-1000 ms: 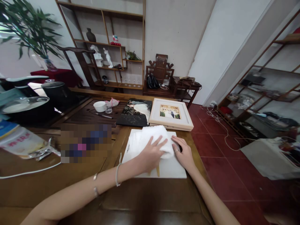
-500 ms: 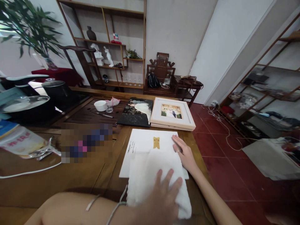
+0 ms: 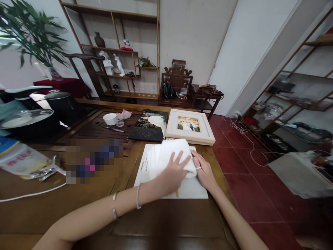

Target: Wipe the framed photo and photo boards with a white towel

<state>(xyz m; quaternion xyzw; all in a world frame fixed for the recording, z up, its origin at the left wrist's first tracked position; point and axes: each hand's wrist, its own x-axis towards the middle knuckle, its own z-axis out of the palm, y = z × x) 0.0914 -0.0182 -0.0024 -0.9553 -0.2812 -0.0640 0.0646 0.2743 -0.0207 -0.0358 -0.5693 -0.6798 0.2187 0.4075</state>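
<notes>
A flat white board (image 3: 192,189) lies on the brown wooden table (image 3: 78,205), with a white cloth (image 3: 166,154) spread over its far half. My left hand (image 3: 174,171) presses flat on the cloth, fingers stretched out and apart. My right hand (image 3: 205,170), wearing a ring, rests flat on the board's right edge beside the cloth, fingers extended and touching it.
A white-framed photo (image 3: 189,127) and a dark print (image 3: 151,125) lie just beyond the board. Further left sit a white bowl (image 3: 110,118), a small glass (image 3: 120,122), a black pot (image 3: 61,100) and packets (image 3: 23,161). Red tiled floor (image 3: 249,180) drops off to the right.
My left hand pulled the cloth toward me down the board, then pushed it back up to the far half. My right hand stayed on the board's right edge.
</notes>
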